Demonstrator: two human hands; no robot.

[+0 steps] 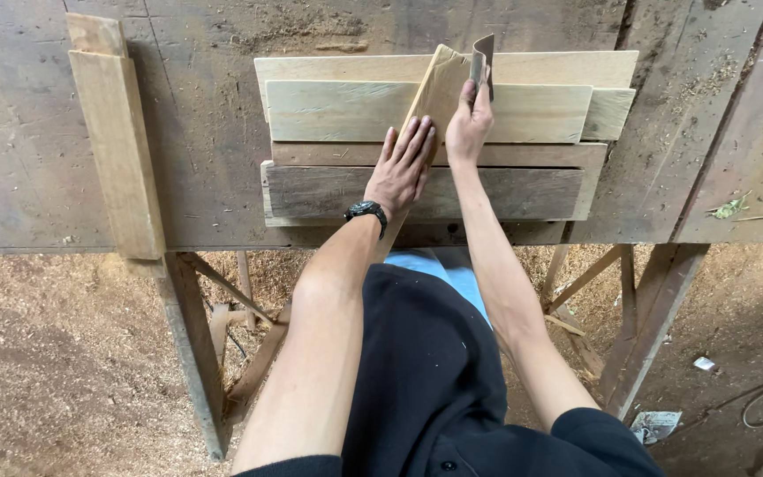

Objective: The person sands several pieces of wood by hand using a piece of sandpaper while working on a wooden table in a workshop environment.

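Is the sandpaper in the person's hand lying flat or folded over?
Folded: the sandpaper bends over the top of the slanted wood strip, pinched by the right hand.

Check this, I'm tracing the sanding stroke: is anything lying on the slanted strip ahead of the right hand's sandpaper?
Nothing visible. The right hand presses the sandpaper on the strip near its far end; the left hand lies flat lower down, behind it.

A loose plank (117,146) lies on the workbench (708,150) above sawdust-strewn ground (64,353).

Left hand (402,168) lies flat, fingers spread; right hand (469,124) pinches shut.
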